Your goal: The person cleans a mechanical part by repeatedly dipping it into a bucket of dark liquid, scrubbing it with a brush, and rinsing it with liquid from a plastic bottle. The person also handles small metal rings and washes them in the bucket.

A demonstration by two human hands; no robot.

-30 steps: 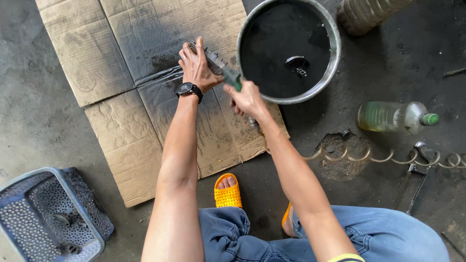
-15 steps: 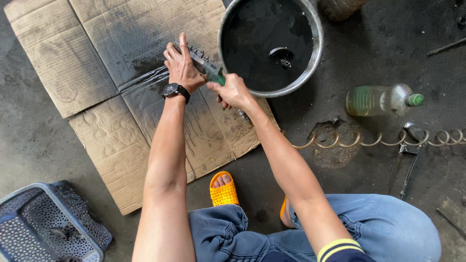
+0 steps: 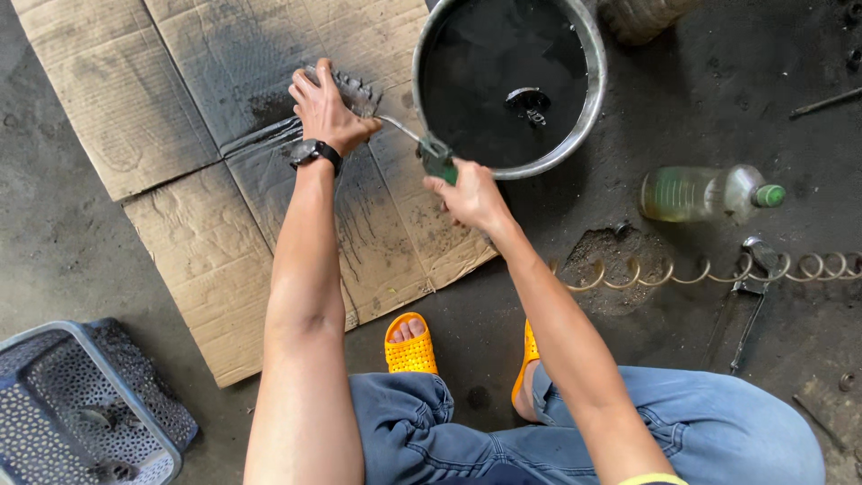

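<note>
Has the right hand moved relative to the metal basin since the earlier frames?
Yes. The right hand with the green-handled tool has drawn back from the left hand, along the rim of the basin toward the person.
</note>
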